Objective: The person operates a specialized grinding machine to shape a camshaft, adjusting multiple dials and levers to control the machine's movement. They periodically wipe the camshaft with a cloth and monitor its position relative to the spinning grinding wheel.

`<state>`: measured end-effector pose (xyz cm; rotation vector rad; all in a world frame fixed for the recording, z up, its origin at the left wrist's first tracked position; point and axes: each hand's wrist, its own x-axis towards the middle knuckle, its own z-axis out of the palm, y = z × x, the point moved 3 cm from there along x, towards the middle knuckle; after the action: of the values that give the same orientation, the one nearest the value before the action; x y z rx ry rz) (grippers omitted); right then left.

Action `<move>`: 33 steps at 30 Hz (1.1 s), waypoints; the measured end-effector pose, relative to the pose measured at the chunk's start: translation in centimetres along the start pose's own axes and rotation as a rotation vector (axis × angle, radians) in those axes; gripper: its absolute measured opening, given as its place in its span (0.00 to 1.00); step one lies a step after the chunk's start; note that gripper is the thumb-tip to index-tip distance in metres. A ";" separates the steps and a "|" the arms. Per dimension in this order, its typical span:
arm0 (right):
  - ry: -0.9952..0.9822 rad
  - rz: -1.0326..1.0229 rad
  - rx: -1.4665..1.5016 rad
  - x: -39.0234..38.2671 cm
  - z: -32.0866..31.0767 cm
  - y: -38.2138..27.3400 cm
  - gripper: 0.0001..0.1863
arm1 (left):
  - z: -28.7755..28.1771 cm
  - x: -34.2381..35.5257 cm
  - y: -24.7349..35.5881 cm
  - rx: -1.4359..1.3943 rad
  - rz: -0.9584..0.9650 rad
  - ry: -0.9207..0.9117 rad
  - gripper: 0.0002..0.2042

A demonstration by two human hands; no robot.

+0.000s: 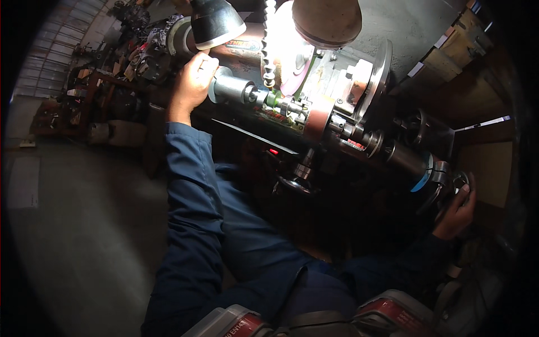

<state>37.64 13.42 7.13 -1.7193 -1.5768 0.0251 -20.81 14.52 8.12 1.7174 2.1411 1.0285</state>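
Note:
My left hand (196, 78) is closed at the left end of a grinding machine, just below a dark lamp shade (218, 25). Its fingers are curled beside a grey flanged cylinder (233, 90); whatever they grip is hidden. Far to the right, my right hand (457, 210) is wrapped round a small metal handwheel (461, 180) at the tailstock end. Between the hands lies a slim metal shaft (289, 106), in line with the cylinder. Behind it a grinding wheel (295, 78) with a pinkish edge stands under bright light.
A second lamp shade (327, 21) and a segmented coolant hose (269, 45) hang over the machine. Another handwheel (297, 184) juts out at its front. Wooden boards (441, 63) lean at the right. Cluttered shelving (106, 84) stands at the left, beyond the grey floor (78, 241).

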 end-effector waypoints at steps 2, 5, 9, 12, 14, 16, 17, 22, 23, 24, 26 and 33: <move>0.082 0.031 0.036 -0.5 0.2 -0.4 0.18 | 0.0 0.0 -0.3 -0.012 -0.004 0.004 0.12; 0.121 0.033 0.094 -1.1 0.3 -1.0 0.18 | -0.1 0.0 0.2 0.034 0.023 0.010 0.13; 0.099 0.031 0.075 -0.5 0.0 -0.1 0.18 | -0.2 0.0 0.2 0.034 0.026 0.019 0.13; -0.043 0.036 0.016 0.8 -0.3 0.3 0.18 | -0.2 -0.3 0.3 0.016 0.022 0.014 0.12; -0.161 0.093 -0.054 1.7 -0.3 0.3 0.18 | -0.1 -0.2 0.6 -0.008 0.020 0.012 0.11; -0.236 0.085 -0.106 2.8 -0.5 0.2 0.18 | -0.1 -0.3 0.8 -0.018 0.031 0.013 0.11; -0.312 0.080 -0.154 3.3 -0.4 0.1 0.18 | -0.1 -0.3 0.9 -0.024 0.030 0.017 0.11; -0.444 0.109 -0.233 4.6 0.1 0.1 0.17 | -0.2 -0.4 -0.1 -0.018 0.047 0.023 0.11; -0.428 0.082 -0.231 4.6 0.0 0.1 0.17 | -0.1 -0.3 -0.3 -0.027 0.039 0.036 0.11; -0.387 0.087 -0.218 4.1 -0.3 -0.4 0.17 | -0.1 -0.2 -0.3 -0.054 0.065 0.033 0.10; -0.343 0.089 -0.189 3.5 -0.4 -0.5 0.17 | 0.1 -0.2 -0.5 -0.094 0.082 0.046 0.10; -0.207 0.077 -0.087 2.1 -0.6 -0.6 0.17 | 0.3 0.0 -1.4 -0.053 0.038 -0.020 0.09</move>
<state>37.95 14.89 8.84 -1.8947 -1.6807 0.1806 -21.72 14.55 7.02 1.7434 2.0569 1.0634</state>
